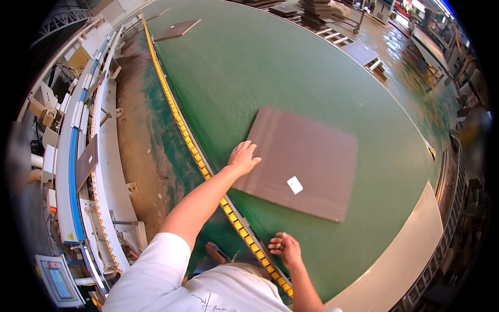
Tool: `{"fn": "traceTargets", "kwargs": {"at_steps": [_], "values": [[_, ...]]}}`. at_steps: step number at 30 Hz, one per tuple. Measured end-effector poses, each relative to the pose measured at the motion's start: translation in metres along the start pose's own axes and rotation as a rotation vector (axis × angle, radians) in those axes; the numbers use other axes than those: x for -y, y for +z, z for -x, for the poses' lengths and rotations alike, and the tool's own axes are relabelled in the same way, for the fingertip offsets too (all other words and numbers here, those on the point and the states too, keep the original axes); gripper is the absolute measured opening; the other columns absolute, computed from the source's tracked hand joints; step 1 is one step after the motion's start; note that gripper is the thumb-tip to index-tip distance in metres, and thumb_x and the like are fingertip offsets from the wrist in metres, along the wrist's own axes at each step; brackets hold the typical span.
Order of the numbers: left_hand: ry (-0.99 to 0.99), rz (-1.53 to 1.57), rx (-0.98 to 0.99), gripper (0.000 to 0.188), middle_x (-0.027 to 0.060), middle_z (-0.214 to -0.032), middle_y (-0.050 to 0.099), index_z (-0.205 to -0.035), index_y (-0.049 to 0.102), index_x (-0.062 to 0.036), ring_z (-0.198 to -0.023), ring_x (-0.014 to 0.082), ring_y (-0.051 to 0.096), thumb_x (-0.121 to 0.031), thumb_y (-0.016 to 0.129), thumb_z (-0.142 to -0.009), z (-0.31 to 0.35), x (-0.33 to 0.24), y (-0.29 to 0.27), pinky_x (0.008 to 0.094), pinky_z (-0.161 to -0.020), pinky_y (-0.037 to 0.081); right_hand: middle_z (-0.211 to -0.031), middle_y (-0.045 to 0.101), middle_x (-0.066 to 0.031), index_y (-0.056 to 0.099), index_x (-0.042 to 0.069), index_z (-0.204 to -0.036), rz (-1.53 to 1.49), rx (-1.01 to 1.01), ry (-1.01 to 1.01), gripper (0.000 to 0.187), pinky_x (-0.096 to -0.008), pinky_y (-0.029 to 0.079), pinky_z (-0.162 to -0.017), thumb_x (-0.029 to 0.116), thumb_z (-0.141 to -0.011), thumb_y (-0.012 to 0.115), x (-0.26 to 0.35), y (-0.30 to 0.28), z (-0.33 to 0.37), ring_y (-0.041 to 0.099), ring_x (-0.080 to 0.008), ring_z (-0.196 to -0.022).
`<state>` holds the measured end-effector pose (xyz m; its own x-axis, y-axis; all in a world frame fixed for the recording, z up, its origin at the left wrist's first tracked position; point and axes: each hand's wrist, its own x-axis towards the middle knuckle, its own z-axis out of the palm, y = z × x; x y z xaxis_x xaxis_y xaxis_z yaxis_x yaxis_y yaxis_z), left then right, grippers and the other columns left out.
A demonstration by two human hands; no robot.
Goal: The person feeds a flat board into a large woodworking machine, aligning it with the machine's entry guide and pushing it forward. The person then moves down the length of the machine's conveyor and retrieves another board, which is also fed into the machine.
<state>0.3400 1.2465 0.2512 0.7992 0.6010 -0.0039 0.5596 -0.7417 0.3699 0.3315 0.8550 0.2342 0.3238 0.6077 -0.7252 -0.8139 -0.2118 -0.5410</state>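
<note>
A flat brown square panel (312, 156) lies at a slant on the wide green belt table (223, 67), with a small white label (294, 185) near its front edge. My left hand (244, 157) reaches across to the panel's left edge and touches it there, fingers loosely spread and not wrapped round it. Lower down, my right hand (285, 248) hovers over the green surface near the table's front edge, apart from the panel. Its fingers are loosely bent with gaps between them, and I see nothing in them.
Yellow rollers (189, 143) line the table's near edge. Another brown panel (178, 29) lies at the far end. To the left runs a machine with a blue rail (74, 182) and a control screen (60, 281). Stacked panels (315, 11) stand beyond; a beige board (400, 249) borders the right.
</note>
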Motion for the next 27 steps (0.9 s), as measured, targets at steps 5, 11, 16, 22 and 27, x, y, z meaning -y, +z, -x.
{"fn": "traceTargets", "kwargs": {"at_steps": [5,11,16,22,27], "values": [[0.116,-0.139,0.141,0.08,0.0176,-0.159,0.031,-0.147,0.043,-0.0074,-0.15,0.0345,0.023,-0.049,0.071,-0.085,-0.095,-0.046,0.034,0.0492,-0.119,0.024,-0.101,0.07,-0.016,0.053,-0.004,-0.125,-0.126,-0.03,0.107,0.046,-0.0392,0.061,-0.068,0.037,-0.107,0.042,-0.004,-0.022,0.0,0.071,-0.0277,-0.084],[0.182,-0.231,0.316,0.095,0.0199,-0.145,0.045,-0.139,0.051,-0.0043,-0.14,0.0365,0.039,-0.071,0.07,-0.074,-0.132,-0.102,0.05,0.0579,-0.118,0.024,-0.105,0.071,-0.0218,0.059,-0.002,-0.114,-0.416,-0.103,0.058,0.062,-0.0421,0.059,-0.066,0.055,-0.104,0.039,0.005,-0.056,-0.008,0.072,-0.0317,-0.087],[0.205,-0.083,0.237,0.07,0.02,-0.121,0.063,-0.114,0.068,-0.0041,-0.123,0.0345,0.055,-0.066,0.069,-0.08,-0.111,-0.088,0.022,0.0489,-0.105,0.042,-0.096,0.07,-0.0175,0.063,-0.004,-0.103,0.263,-0.412,0.068,0.058,-0.0401,0.057,-0.067,0.052,-0.101,0.049,0.031,-0.105,0.013,0.068,-0.0264,-0.085],[0.14,0.272,0.261,0.066,0.0185,-0.079,0.069,-0.082,0.07,-0.0025,-0.077,0.0354,0.068,-0.068,0.072,-0.077,0.073,0.043,-0.078,0.0454,-0.067,0.053,-0.072,0.063,-0.0092,0.067,-0.003,-0.091,0.492,-0.533,-0.379,0.061,-0.0334,0.046,-0.048,0.056,-0.098,0.055,0.096,-0.078,-0.011,0.058,-0.0169,-0.062],[-0.407,0.521,-0.009,0.066,0.0201,-0.075,0.066,-0.081,0.068,-0.002,-0.074,0.0358,0.067,-0.068,0.07,-0.08,0.332,0.109,-0.109,0.0462,-0.067,0.049,-0.08,0.066,-0.01,0.069,-0.005,-0.093,0.858,-0.477,-0.382,0.062,-0.0336,0.048,-0.056,0.055,-0.1,0.052,0.103,0.063,-0.055,0.058,-0.0159,-0.07]]}}
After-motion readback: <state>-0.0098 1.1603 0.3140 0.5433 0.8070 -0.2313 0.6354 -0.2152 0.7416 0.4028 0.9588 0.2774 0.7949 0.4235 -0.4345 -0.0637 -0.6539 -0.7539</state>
